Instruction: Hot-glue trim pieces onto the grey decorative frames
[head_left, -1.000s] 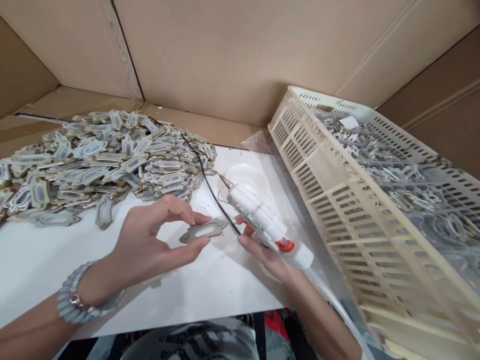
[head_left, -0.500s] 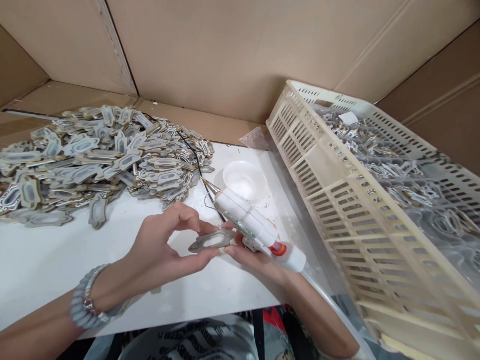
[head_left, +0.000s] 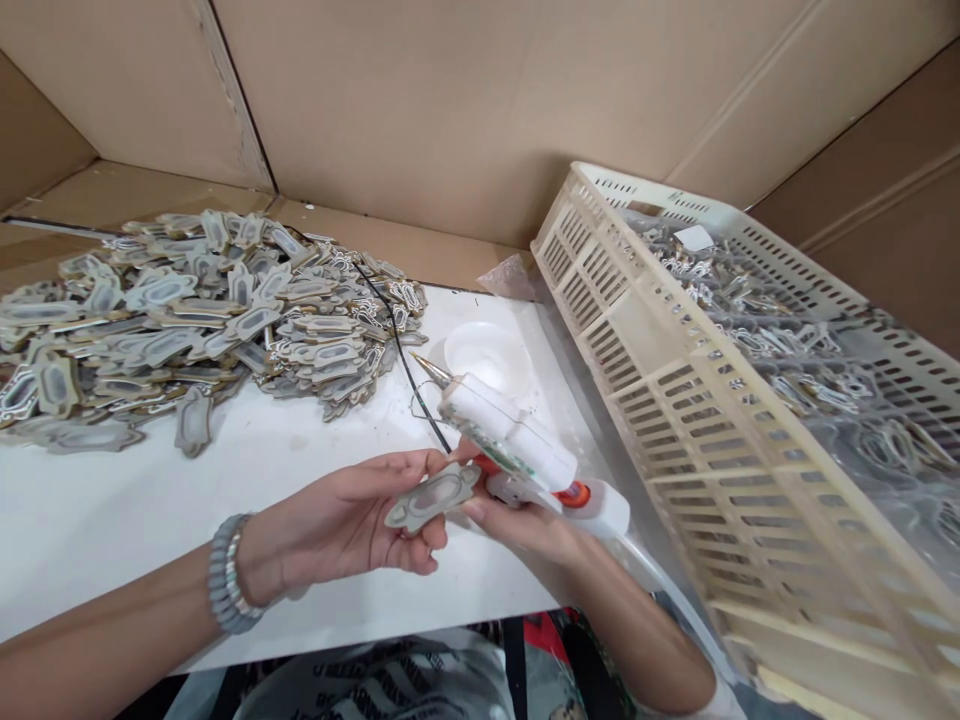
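A white hot glue gun [head_left: 517,430] with an orange part rests in my right hand [head_left: 517,515], its metal nozzle pointing up and left over the table. My left hand [head_left: 352,520], palm turned up and with a beaded bracelet at the wrist, holds a small grey frame-shaped plate [head_left: 431,497] with an oval centre. The plate lies tilted across the left fingers. Its right end meets the fingertips of my right hand; whether they pinch it is hard to make out.
A heap of similar plates [head_left: 172,320] covers the table's left. Behind the nozzle sits a shallow white dish [head_left: 487,355]. A black cable [head_left: 401,350] crosses the table. On the right stands a cream plastic crate [head_left: 645,370] holding bagged metal pieces. Cardboard walls [head_left: 420,120] enclose the back.
My left hand has rolled palm up, from pinching the plate edges to supporting it on the fingers. The plate has tilted, and the glue gun has shifted slightly right.
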